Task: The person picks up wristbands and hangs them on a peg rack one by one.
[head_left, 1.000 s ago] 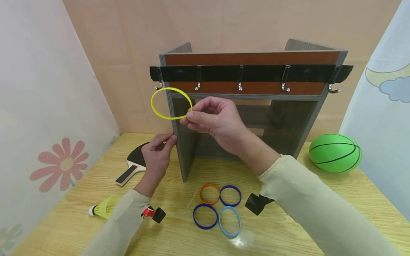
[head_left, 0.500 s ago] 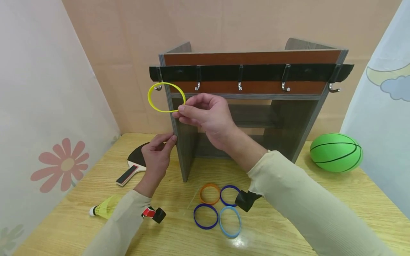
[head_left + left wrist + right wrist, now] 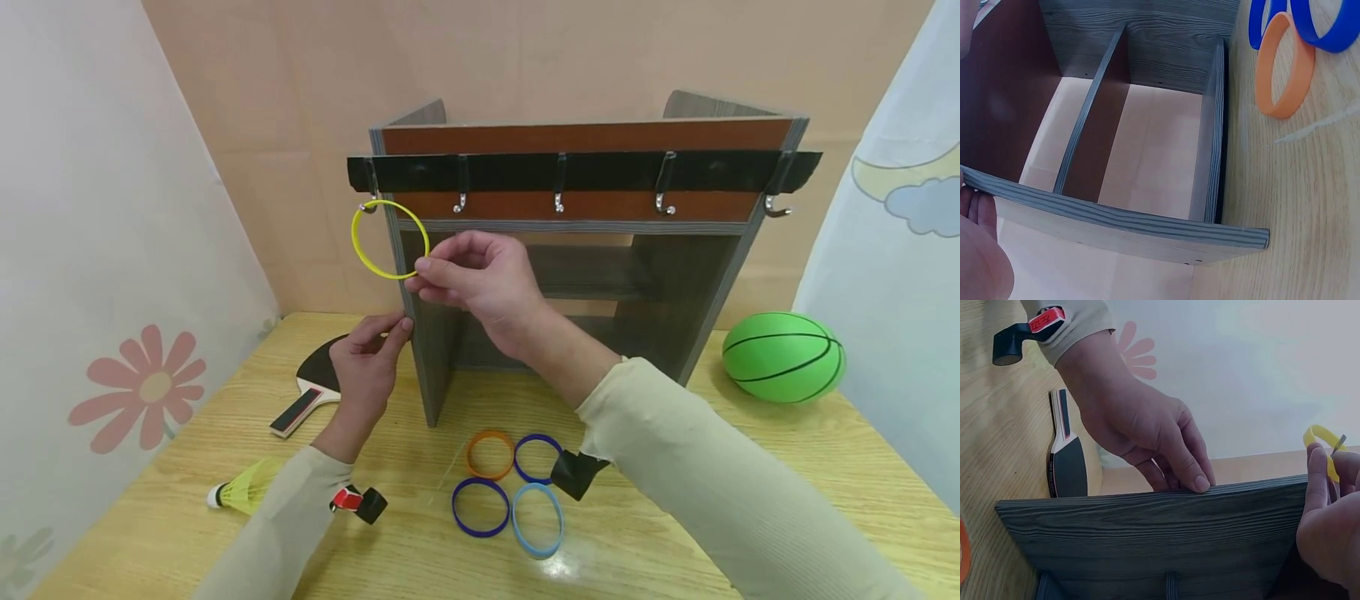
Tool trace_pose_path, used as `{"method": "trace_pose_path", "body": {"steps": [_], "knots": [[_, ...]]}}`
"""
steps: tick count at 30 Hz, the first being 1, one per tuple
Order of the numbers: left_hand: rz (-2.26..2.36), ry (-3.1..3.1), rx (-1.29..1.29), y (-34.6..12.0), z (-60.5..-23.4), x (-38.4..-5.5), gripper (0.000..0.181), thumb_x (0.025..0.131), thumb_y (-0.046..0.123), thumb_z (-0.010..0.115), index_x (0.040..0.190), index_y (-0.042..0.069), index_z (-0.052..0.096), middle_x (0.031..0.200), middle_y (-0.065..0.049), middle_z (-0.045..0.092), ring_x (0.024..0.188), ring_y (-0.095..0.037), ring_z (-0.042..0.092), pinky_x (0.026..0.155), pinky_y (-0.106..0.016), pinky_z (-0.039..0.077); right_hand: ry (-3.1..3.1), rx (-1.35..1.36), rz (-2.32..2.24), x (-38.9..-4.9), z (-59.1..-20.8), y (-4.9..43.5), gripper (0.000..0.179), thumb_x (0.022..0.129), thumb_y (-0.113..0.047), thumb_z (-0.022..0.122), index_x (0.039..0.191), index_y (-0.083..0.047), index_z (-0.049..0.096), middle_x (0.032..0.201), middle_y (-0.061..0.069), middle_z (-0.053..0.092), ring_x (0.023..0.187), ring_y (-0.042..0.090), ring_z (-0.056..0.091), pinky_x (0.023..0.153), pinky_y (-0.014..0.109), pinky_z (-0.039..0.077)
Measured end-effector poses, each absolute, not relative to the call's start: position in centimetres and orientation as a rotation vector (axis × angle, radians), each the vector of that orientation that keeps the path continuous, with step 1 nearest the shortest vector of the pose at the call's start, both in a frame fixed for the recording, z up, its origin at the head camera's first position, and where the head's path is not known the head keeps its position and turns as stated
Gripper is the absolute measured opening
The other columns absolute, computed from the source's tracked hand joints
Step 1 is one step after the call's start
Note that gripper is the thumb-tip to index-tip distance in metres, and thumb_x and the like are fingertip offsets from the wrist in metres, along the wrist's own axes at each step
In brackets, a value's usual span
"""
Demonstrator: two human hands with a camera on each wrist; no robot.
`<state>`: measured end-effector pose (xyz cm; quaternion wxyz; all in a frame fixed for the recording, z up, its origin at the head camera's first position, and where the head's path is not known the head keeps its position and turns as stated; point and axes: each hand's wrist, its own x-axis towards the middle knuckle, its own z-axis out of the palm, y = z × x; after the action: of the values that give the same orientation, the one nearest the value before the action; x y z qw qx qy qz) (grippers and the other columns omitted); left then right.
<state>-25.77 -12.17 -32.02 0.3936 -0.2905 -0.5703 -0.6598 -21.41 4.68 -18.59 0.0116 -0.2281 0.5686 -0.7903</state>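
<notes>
My right hand pinches a thin yellow silicone wristband at its lower right. The band's upper left meets the leftmost metal hook; in the right wrist view the hook's tip shows inside the yellow loop. Thumb and fingers of my left hand grip the front edge of the grey wooden shelf's left side panel, low down. In the right wrist view that thumb lies on the edge, with the fingers partly hidden behind it. A black strip across the shelf front carries several hooks.
On the table lie an orange wristband, two dark blue wristbands and a light blue one. A table tennis bat and yellow shuttlecock are at left, a green ball at right.
My right hand has moved left, first rising and then dipping slightly, bringing the yellow wristband to the leftmost hook. My left hand has stayed on the shelf panel.
</notes>
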Motion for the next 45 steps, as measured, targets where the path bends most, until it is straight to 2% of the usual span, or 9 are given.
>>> {"method": "trace_pose_path", "body": {"steps": [6, 12, 16, 26, 31, 40, 45], "knots": [[-1.661, -1.454, -0.723, -12.3, -32.1, -25.8, 0.013, 0.082, -0.01, 0.067, 0.093, -0.016, 0.067, 0.083, -0.018, 0.066, 0.075, -0.014, 0.066, 0.067, -0.025, 0.054, 1.808, -0.695, -2.438, -21.4, -18.8, 4.7, 0.008, 0.085, 0.004, 0.067, 0.09, 0.004, 0.061, 0.089, 0.023, 0.065, 0.079, 0.029, 0.068, 0.077, 0.041, 0.053], [-1.686, -1.441, -0.732, -12.2, -32.3, -26.0, 0.012, 0.083, -0.01, 0.067, 0.093, -0.016, 0.067, 0.083, -0.017, 0.067, 0.075, -0.014, 0.065, 0.067, -0.025, 0.054, 1.886, -0.657, -2.396, -21.3, -19.3, 5.4, 0.011, 0.085, 0.001, 0.068, 0.092, 0.004, 0.06, 0.096, 0.029, 0.062, 0.08, 0.03, 0.068, 0.077, 0.041, 0.054], [-1.698, -1.431, -0.738, -12.2, -32.3, -26.0, 0.013, 0.083, -0.009, 0.068, 0.094, -0.015, 0.067, 0.084, -0.014, 0.067, 0.077, -0.016, 0.065, 0.068, -0.026, 0.054, 1.978, -0.614, -2.305, -20.9, -20.1, 6.5, 0.011, 0.085, -0.001, 0.069, 0.092, 0.004, 0.061, 0.092, 0.025, 0.062, 0.077, 0.03, 0.068, 0.075, 0.041, 0.054], [-1.727, -1.432, -0.718, -12.0, -32.3, -25.9, 0.012, 0.082, -0.01, 0.067, 0.092, -0.017, 0.067, 0.082, -0.016, 0.067, 0.074, -0.016, 0.065, 0.067, -0.024, 0.054, 2.206, -0.538, -2.011, -19.4, -24.3, 10.6, 0.015, 0.086, -0.004, 0.07, 0.091, 0.006, 0.061, 0.087, 0.022, 0.062, 0.075, 0.03, 0.067, 0.07, 0.042, 0.055], [-1.712, -1.429, -0.706, -12.1, -32.2, -25.9, 0.011, 0.082, -0.011, 0.068, 0.091, -0.016, 0.067, 0.08, -0.013, 0.067, 0.07, -0.014, 0.065, 0.065, -0.023, 0.053, 2.256, -0.506, -1.93, -19.1, -26.1, 12.2, 0.015, 0.084, -0.005, 0.072, 0.088, 0.005, 0.061, 0.084, 0.02, 0.065, 0.074, 0.031, 0.067, 0.068, 0.041, 0.056], [-1.713, -1.445, -0.683, -12.0, -32.2, -25.8, 0.014, 0.083, -0.004, 0.07, 0.091, -0.015, 0.068, 0.08, -0.015, 0.066, 0.07, -0.014, 0.064, 0.062, -0.021, 0.052, 2.286, -0.464, -1.814, -18.8, -29.6, 14.1, 0.018, 0.084, -0.005, 0.071, 0.089, 0.006, 0.059, 0.08, 0.017, 0.065, 0.072, 0.032, 0.066, 0.064, 0.038, 0.056], [-1.727, -1.446, -0.689, -12.0, -32.2, -25.6, 0.012, 0.082, -0.011, 0.067, 0.093, -0.017, 0.067, 0.081, -0.015, 0.067, 0.071, -0.014, 0.065, 0.064, -0.022, 0.053, 2.343, -0.392, -1.749, -18.4, -32.1, 15.5, 0.02, 0.085, -0.012, 0.071, 0.09, 0.004, 0.059, 0.079, 0.017, 0.064, 0.073, 0.036, 0.064, 0.066, 0.043, 0.055]]}}
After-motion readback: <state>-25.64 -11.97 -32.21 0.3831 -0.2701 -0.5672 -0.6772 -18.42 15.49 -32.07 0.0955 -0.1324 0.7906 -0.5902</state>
